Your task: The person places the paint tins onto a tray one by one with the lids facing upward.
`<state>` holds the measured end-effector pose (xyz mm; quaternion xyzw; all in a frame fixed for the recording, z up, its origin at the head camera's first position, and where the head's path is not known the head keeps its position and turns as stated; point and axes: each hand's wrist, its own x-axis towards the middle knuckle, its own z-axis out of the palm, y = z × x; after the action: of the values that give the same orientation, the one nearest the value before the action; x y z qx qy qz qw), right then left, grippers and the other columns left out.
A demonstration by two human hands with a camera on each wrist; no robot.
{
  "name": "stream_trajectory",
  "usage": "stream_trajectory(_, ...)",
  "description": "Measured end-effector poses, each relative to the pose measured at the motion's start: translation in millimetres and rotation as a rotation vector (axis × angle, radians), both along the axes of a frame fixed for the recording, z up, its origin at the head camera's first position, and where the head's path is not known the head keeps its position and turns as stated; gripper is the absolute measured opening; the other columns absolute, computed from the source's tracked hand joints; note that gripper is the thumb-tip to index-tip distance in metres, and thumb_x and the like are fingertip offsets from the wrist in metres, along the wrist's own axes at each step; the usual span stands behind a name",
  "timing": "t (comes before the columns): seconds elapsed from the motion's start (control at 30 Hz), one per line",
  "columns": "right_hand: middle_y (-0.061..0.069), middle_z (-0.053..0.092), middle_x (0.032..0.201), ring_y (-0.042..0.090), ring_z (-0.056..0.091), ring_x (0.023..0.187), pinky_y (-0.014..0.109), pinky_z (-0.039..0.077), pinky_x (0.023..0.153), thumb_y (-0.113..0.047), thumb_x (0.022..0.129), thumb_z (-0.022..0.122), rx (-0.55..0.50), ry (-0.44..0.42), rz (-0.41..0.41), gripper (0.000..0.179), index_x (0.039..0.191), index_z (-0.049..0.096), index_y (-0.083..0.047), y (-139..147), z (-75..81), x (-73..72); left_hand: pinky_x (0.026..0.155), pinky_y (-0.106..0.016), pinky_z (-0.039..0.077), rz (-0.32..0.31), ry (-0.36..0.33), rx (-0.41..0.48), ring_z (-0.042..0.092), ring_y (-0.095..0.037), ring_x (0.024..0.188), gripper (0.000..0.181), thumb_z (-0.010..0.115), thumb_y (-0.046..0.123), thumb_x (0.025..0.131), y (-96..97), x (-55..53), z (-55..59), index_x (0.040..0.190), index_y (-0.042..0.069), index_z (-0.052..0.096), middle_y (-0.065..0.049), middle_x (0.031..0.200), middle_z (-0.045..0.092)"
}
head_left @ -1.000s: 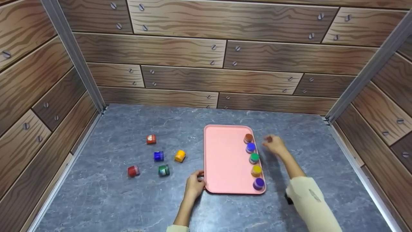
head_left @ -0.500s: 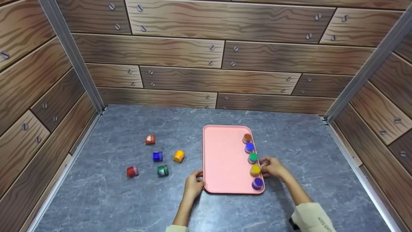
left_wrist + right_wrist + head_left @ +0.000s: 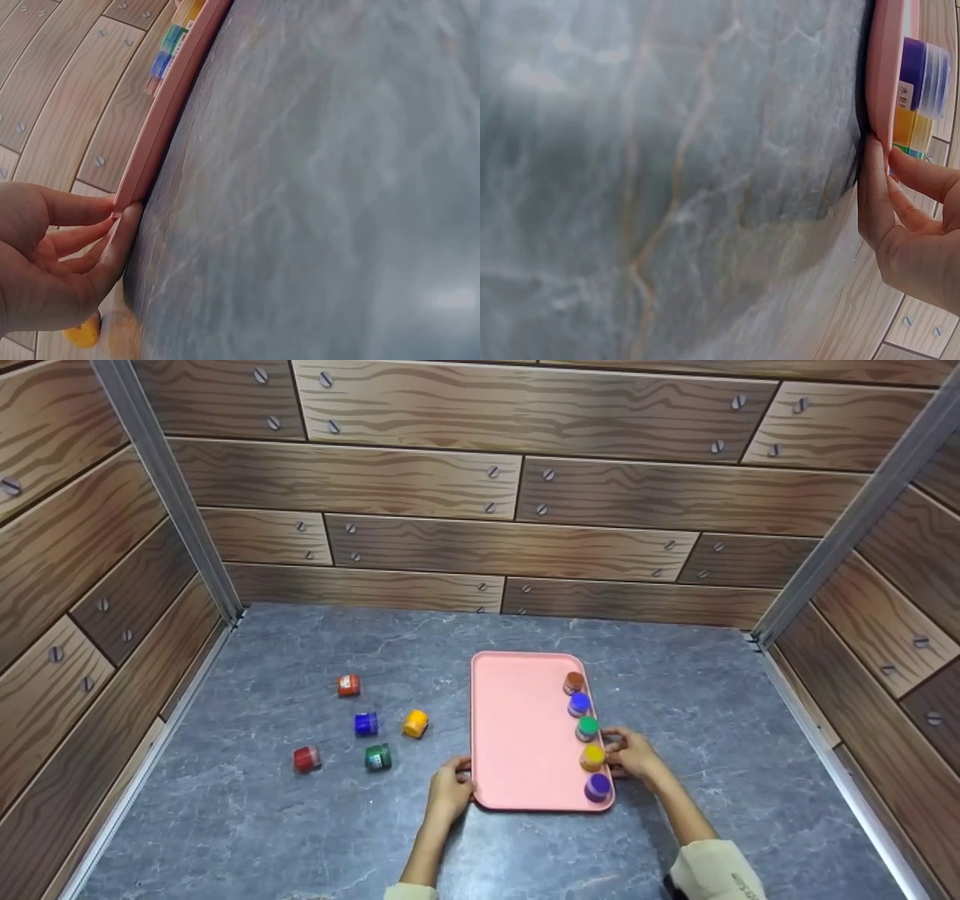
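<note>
Tray (image 3: 521, 727) in the head view lies on the grey table (image 3: 300, 832), its long sides running away from the person. Along its right edge stand, far to near, a brown jar (image 3: 574, 682), a blue jar (image 3: 578, 704), a green jar (image 3: 587, 727), a yellow jar (image 3: 592, 757) and a purple jar (image 3: 598, 787). The left hand (image 3: 450, 793) is at the near left corner; the right hand (image 3: 634, 754) is at the right edge, beside the yellow jar. Five more jars (image 3: 366, 724) lie loosely grouped on the table to the left, apart from the tray. Plank-patterned walls (image 3: 420, 484) rise behind.

In the left wrist view, thumb and fingers pinch the tray's rim.

In the right wrist view, the thumb presses the rim from above, fingers beneath, gripping it; the purple jar stands upright, clear lid up.
</note>
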<state>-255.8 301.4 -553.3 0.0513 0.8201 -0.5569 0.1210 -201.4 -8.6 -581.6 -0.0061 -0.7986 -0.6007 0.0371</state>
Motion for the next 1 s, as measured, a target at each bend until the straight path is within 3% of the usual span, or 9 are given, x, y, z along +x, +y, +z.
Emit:
stream_trajectory(0.3,0.015,0.051,0.079,0.016,0.055,0.065,0.033,0.055,0.057,0.014,0.079,0.054,0.058,0.010,-0.038,0.048,0.125,0.043,0.011,-1.2,-4.0,2.5,0.054,-0.024,0.051,-0.024,0.009,-0.070,0.061,-0.022,0.070,0.034,0.058,-0.011,0.072,-4.6,0.8,7.9,0.107,-0.013,0.058,-0.019,0.095,0.062)
stream_trajectory(0.43,0.019,0.052,0.080,0.016,0.055,0.065,0.033,0.055,0.057,0.014,0.078,0.052,0.076,0.013,-0.040,0.048,0.124,0.044,0.011,-1.5,-4.1,3.1,0.060,-0.027,0.050,0.005,0.035,-0.132,0.060,-0.022,0.073,0.036,0.060,-0.009,0.073,-10.8,-2.4,15.2,0.108,-0.013,0.057,-0.019,0.097,0.061)
stream_trajectory(0.6,0.017,0.051,0.080,0.018,0.054,0.066,0.034,0.054,0.057,0.014,0.078,0.052,0.090,0.008,-0.051,0.046,0.123,0.046,0.009,-2.3,-5.2,1.8,0.069,-0.035,0.049,0.096,0.115,-0.271,0.058,-0.025,0.079,0.034,0.061,-0.008,0.072,-19.9,-10.8,23.3,0.107,-0.009,0.060,-0.015,0.098,0.060)
stream_trajectory(0.73,0.017,0.051,0.079,0.018,0.054,0.066,0.034,0.054,0.057,0.013,0.078,0.051,0.104,0.024,-0.046,0.044,0.122,0.046,0.010,-2.7,-4.8,0.5,0.080,-0.043,0.046,0.210,0.226,-0.402,0.055,-0.034,0.090,0.033,0.066,-0.009,0.070,-28.8,-21.0,26.9,0.102,-0.007,0.061,-0.017,0.098,0.058)
stream_trajectory(0.87,0.017,0.052,0.078,0.017,0.053,0.064,0.033,0.054,0.055,0.013,0.078,0.050,0.105,0.037,-0.041,0.043,0.120,0.046,0.011,-2.9,-4.8,0.0,0.083,-0.047,0.044,0.308,0.292,-0.503,0.051,-0.038,0.095,0.035,0.069,-0.008,0.068,-40.9,-33.3,27.9,0.101,-0.006,0.061,-0.020,0.101,0.056)
stream_trajectory(1.0,0.018,0.052,0.079,0.017,0.054,0.064,0.032,0.054,0.055,0.013,0.078,0.051,0.080,0.044,-0.040,0.042,0.119,0.045,0.013,-3.0,-5.0,1.5,0.084,-0.046,0.043,0.332,0.331,-0.577,0.050,-0.040,0.093,0.029,0.067,-0.009,0.069,-53.0,-44.0,27.2,0.097,-0.007,0.060,-0.022,0.100,0.054)
